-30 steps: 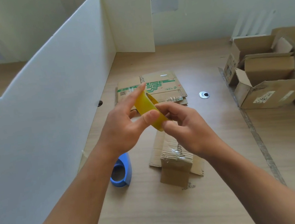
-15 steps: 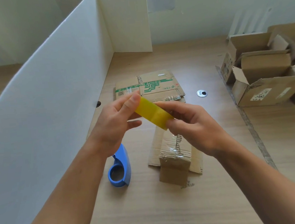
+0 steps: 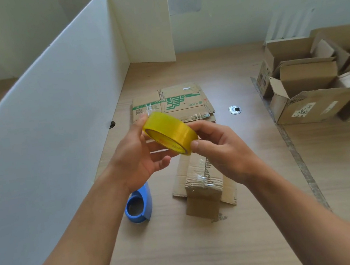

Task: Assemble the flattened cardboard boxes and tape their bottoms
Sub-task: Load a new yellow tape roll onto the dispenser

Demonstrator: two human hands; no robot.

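Tape roll (image 3: 169,133), above box (image 3: 202,186), just rotated flatter; L hand (image 3: 137,158) + R hand (image 3: 219,149) both grip it. Prob. hunting tape end.

Both bare forearms reach forward and converge mid-frame. The left hand (image 3: 137,156) grips the tape roll (image 3: 169,133) from the left, thumb up along its rim, fingers curled underneath. The right hand (image 3: 221,148) pinches its right edge between thumb and fingers.
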